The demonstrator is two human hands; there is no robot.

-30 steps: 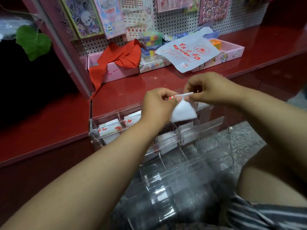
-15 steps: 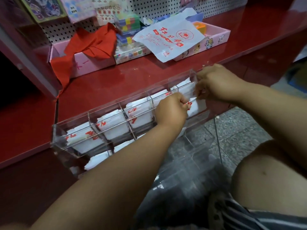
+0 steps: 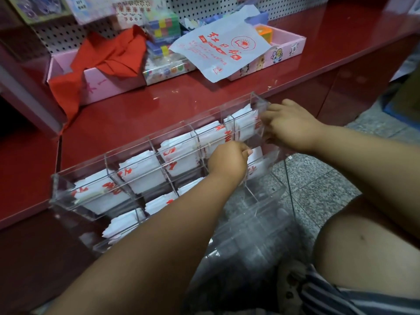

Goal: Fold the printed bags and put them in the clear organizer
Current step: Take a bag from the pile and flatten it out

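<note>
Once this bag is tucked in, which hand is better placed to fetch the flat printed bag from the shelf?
Right, probably. The right hand sits at the clear organizer's end nearer the flat printed bag; the left hand is inside a compartment.

Red shelf carries pink boxes (cloth-draped).

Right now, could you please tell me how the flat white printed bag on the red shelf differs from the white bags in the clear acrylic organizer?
The flat white printed bag lies unfolded, draped over pink boxes; the white bags are folded small, standing in compartments. Both carry red print.
</note>
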